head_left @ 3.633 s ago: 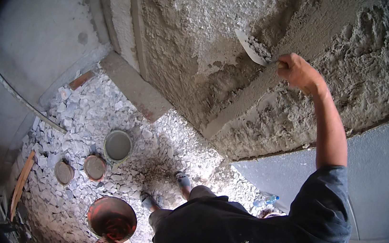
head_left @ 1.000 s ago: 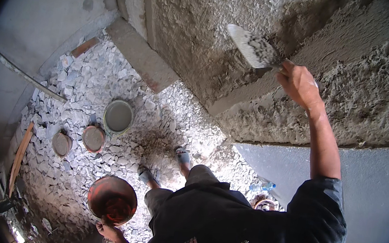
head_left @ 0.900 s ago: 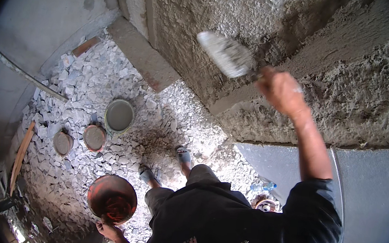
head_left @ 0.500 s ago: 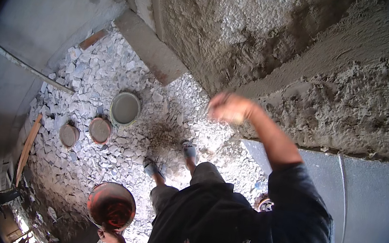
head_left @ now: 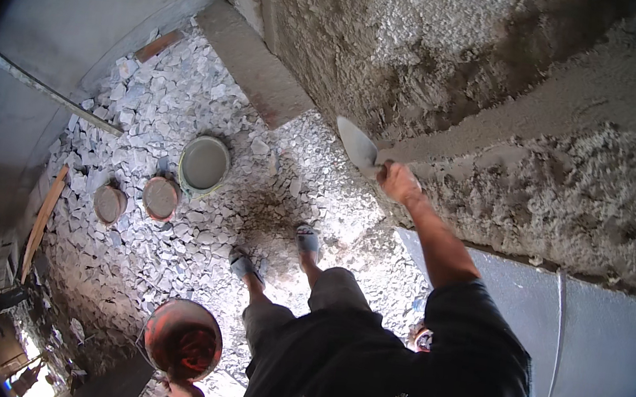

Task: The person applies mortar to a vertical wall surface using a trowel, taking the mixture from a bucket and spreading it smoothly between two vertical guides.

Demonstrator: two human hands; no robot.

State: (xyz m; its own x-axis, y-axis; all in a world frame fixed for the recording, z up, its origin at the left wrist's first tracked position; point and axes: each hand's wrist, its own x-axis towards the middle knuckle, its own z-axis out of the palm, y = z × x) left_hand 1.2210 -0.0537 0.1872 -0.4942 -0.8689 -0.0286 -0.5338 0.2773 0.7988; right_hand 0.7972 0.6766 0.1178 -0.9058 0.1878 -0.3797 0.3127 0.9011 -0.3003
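Note:
A pointed trowel (head_left: 357, 143) is gripped in my right hand (head_left: 400, 183), which reaches out toward the wall. Its blade lies along the lower edge of the wet mortar wall (head_left: 494, 168); whether it touches the surface I cannot tell. Down at the lower left, my left hand (head_left: 184, 389) is closed on the rim of a red bucket (head_left: 154, 330). Grey smears coat the bucket's inside, and reddish patches show through at its bottom.
Three round containers of grey mix stand on the broken rubble floor: a large bucket (head_left: 205, 164), a reddish bucket (head_left: 160, 199) and a smaller bucket (head_left: 109, 204). A board (head_left: 258, 66) lies along the wall's foot. A pole (head_left: 55, 93) and wooden strip (head_left: 43, 222) are at left.
The right hand, blurred before, has moved slightly right, and the trowel blade now shows clearly beside the wall. The left hand keeps hold of the bucket.

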